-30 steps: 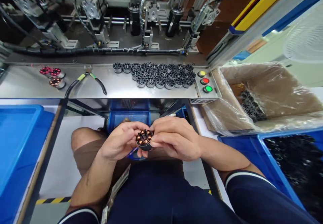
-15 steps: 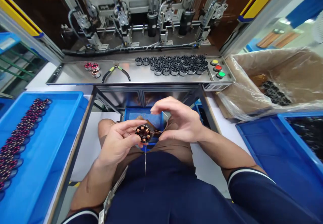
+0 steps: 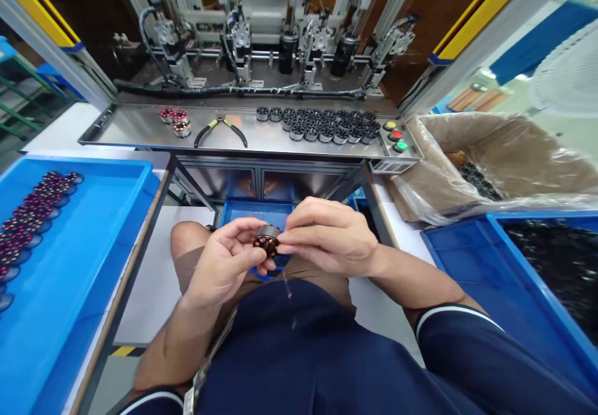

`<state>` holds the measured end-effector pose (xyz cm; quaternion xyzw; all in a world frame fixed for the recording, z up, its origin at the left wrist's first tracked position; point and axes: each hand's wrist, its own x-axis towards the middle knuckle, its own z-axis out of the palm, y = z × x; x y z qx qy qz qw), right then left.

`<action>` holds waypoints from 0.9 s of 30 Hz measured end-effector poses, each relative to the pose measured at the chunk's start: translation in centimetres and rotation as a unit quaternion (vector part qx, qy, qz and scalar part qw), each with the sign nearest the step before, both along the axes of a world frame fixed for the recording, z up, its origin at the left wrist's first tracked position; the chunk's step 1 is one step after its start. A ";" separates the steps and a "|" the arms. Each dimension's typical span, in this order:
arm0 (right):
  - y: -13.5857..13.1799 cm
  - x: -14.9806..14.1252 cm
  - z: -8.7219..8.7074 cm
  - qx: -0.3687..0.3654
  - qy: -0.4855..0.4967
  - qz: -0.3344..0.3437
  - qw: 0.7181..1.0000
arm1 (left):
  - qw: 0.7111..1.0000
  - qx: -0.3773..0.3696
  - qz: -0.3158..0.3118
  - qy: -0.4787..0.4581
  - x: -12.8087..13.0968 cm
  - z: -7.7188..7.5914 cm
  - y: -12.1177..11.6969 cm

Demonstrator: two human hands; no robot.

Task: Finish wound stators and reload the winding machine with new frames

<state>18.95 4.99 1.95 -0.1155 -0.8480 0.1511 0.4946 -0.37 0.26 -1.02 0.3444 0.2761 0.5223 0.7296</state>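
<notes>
Over my lap, my left hand (image 3: 232,250) grips a motor stator (image 3: 268,238), a short metal ring with copper windings inside. Its open face is tipped toward me, with the thumb at its lower left rim and fingers behind and beneath. At the stator's right side, my right hand (image 3: 329,235) has its thumb and fingertips pinched together, touching or almost touching the rim. Whatever lies between those fingertips is hidden. A thin, blurred wire end (image 3: 288,287) hangs below, in front of the dark blue shirt.
Cutting pliers (image 3: 220,131) lie on the metal ledge (image 3: 154,134), between a few red-and-copper stators (image 3: 181,126) and rows of black ones (image 3: 322,125). Coloured buttons (image 3: 395,135) sit at its right end. Blue trays (image 3: 107,215) flank me; a plastic-lined carton (image 3: 527,153) stands right.
My right hand has gone from spread fingers, with copper wires running toward it, to a pinch against the stator's right side. The stator has tilted, showing more of its outer wall.
</notes>
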 end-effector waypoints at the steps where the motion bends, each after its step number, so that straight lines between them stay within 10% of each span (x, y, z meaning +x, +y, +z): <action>1: -0.1 0.0 0.0 0.006 -0.006 -0.029 1.000 | 1.000 0.012 0.009 0.002 0.0 -0.1 0.2; 9: 0.7 -0.7 0.5 -0.094 0.043 -0.065 0.993 | 0.986 0.124 0.064 -0.090 0.0 -0.8 2.6; 15: 1.9 -0.8 1.0 -0.112 0.026 0.012 0.993 | 0.964 -0.001 -0.255 -0.072 0.3 -1.2 3.9; 27: 1.3 -0.7 0.9 -0.149 0.064 -0.089 0.983 | 0.993 0.110 0.021 -0.024 -0.4 -0.9 2.3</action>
